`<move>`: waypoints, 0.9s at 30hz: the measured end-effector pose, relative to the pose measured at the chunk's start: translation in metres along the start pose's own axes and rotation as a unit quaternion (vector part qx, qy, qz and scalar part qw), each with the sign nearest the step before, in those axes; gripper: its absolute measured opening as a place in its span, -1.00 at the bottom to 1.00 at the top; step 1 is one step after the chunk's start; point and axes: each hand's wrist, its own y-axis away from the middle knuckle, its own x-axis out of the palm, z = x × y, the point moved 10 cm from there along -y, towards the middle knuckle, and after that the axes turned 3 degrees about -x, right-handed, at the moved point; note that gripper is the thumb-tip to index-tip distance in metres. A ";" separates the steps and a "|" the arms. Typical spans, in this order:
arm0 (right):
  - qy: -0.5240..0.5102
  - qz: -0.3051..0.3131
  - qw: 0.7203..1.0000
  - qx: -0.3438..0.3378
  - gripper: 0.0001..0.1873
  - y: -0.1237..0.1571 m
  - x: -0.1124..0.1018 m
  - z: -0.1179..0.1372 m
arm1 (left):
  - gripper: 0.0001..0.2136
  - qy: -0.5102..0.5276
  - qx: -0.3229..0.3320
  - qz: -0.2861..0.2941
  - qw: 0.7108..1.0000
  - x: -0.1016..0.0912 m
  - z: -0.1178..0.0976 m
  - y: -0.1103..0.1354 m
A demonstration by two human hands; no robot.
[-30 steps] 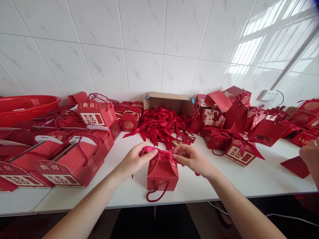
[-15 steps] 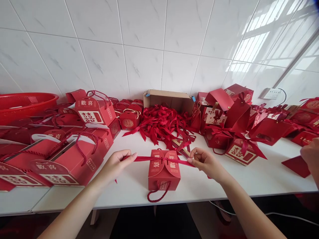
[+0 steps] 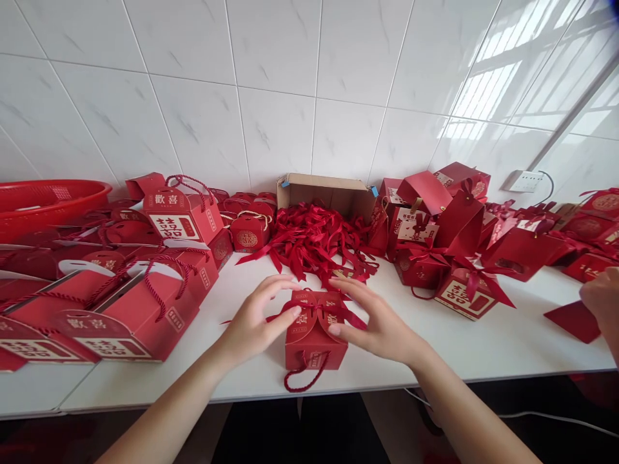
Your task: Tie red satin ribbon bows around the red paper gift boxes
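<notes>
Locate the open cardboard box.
The cardboard box sits centre of the head view, against the tiled wall, just behind the ribbon pile.

You can read 歡喜 above 囍 on the tall handled box [image 3: 181,216]. Your small box [image 3: 314,340] shows 喜.

A white tabletop [image 3: 483,348] carries a cardboard box [image 3: 326,192] at the tiled wall, with a ribbon pile [image 3: 314,241] before it. At left lie large handled boxes [image 3: 140,309] and a red basket [image 3: 43,200]. At right are gift bags [image 3: 454,225], a socket [image 3: 525,182] and a red card [image 3: 573,320] beside another person's hand [image 3: 602,299].
</notes>
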 end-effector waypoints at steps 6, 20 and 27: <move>0.008 0.034 0.997 -0.064 -0.52 -0.009 0.021 0.019 | -0.82 0.014 0.010 0.017 1.000 0.022 -0.007 -0.003; -0.018 -0.021 0.997 -0.071 -0.56 -0.008 0.018 0.017 | -0.77 0.067 -0.072 0.046 0.994 0.033 0.014 0.000; -0.081 -0.064 0.994 0.043 -0.48 0.005 0.010 -0.017 | -0.60 0.002 -0.146 -0.032 0.989 0.013 0.032 0.002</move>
